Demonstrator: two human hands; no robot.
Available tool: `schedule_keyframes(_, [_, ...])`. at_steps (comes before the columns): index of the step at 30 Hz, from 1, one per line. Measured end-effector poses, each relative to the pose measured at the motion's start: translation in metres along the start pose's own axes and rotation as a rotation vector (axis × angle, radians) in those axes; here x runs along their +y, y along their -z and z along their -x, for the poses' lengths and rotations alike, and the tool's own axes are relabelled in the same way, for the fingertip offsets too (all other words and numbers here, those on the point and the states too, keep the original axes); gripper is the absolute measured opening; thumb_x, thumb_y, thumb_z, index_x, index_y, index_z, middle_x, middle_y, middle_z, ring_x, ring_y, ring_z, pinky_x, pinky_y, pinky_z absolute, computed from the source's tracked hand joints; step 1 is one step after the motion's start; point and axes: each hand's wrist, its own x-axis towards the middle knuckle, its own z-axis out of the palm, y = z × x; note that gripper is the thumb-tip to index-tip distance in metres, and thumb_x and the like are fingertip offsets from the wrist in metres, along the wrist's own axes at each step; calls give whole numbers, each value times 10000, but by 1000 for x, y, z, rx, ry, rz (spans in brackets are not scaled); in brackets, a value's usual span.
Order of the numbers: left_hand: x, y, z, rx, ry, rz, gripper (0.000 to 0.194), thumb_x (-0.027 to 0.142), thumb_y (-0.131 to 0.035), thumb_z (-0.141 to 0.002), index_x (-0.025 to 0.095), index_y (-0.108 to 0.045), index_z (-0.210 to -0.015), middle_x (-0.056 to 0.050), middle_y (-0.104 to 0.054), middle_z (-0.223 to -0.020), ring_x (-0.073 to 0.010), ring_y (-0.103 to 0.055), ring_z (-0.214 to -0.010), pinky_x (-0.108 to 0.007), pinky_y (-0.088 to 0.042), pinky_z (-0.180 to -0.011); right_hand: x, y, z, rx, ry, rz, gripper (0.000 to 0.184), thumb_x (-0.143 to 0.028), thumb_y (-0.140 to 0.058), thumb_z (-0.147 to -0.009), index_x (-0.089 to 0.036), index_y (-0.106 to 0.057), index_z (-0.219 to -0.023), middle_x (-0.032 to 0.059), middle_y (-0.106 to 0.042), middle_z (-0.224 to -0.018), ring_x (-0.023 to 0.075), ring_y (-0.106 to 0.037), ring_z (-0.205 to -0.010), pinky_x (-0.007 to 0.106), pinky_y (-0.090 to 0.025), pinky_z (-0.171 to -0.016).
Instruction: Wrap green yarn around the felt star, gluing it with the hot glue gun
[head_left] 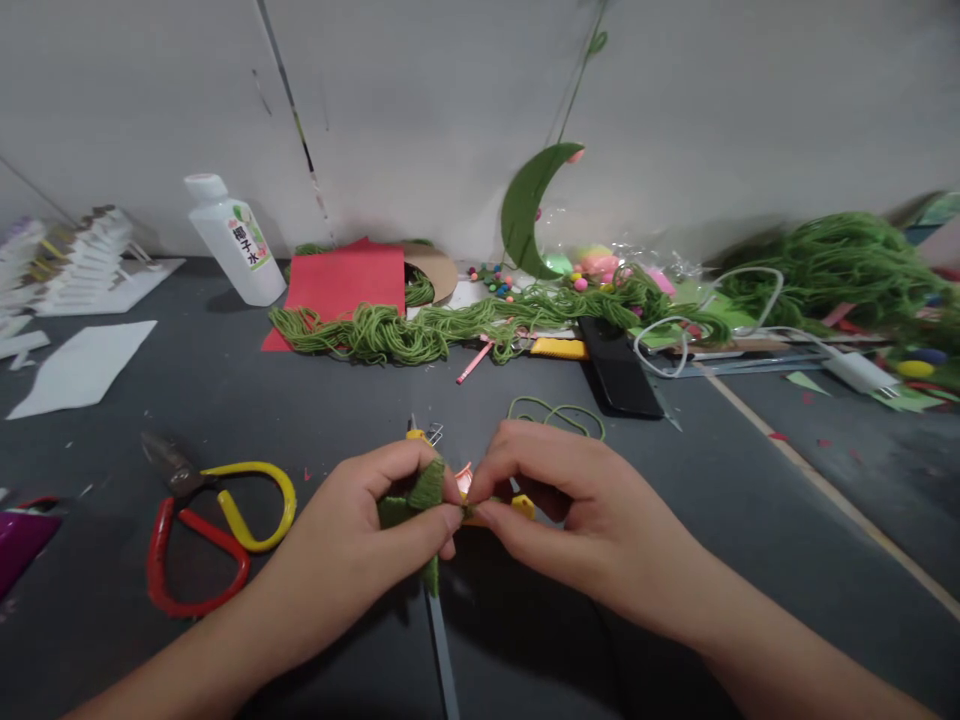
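Note:
My left hand [390, 525] is closed around a green yarn-wrapped piece [426, 484] with pointed arms, possibly a star; part of it hides behind the fingers. Thumb and forefinger of my right hand [559, 495] pinch at its right side, seemingly on a strand of green yarn, though the tips cover most of it. Loops of loose green yarn [559, 408] lie just behind that hand. Beneath and behind both hands, a yellow-handled tool [523, 507] is partly hidden. Scissors [214, 510] with one red and one yellow handle rest left of my left hand.
Along the wall lie a long green yarn bundle [405, 332], red paper [345, 280], a black phone [619, 370] and a white charger [862, 372]. A green crescent [525, 215] hangs above. A white bottle [236, 245] stands left, and a yarn heap [840, 270] sits right.

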Motion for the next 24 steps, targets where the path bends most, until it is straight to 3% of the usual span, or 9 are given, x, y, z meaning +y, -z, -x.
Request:
schedule_keyframes(6, [-2, 0, 3, -64, -101, 34, 80, 182, -562, -794, 222, -540, -728, 54, -555, -674, -114, -522, -662, -220, -407, -645, 4, 2, -1, -133, -270, -334, 78, -180, -581, -772, -157, -594, -699, -27, -549, -637, 80, -435, -569, 194, -329, -516])
schedule_keyframes(9, [-3, 0, 3, -76, -192, 24, 88, 191, -556, -811, 230, -543, -734, 45, -546, -735, -118, -523, -719, -221, -404, -679, 8, 1, -2, -172, -327, -506, 115, -236, -620, -756, -148, -582, -693, -31, -525, -621, 74, -417, -570, 195, -313, -525])
schedule_keyframes(15, [-5, -1, 6, 18, -334, -40, 104, 171, -542, -831, 245, -571, -764, 35, -519, -862, -102, -524, -801, -201, -389, -729, 10, -5, -4, -152, -496, -767, 136, -222, -679, -667, -140, -572, -651, -51, -480, -553, 42, -352, -489, 159, -221, -420])
schedule_keyframes(20, [-4, -4, 6, 93, -363, -33, 106, 158, -561, -818, 252, -582, -773, 27, -521, -926, -105, -522, -858, -186, -392, -739, 10, -11, -2, -208, -649, -990, 153, -249, -662, -667, -145, -557, -626, -54, -478, -492, 21, -289, -395, 169, -129, -370])
schedule_keyframes(24, [-5, -6, 3, 99, -310, 110, 102, 164, -578, -813, 230, -586, -736, 21, -545, -902, -108, -525, -848, -183, -404, -745, 13, -15, -1, -276, -682, -1157, 177, -248, -656, -703, -140, -545, -618, -58, -476, -493, 7, -254, -355, 175, -110, -361])
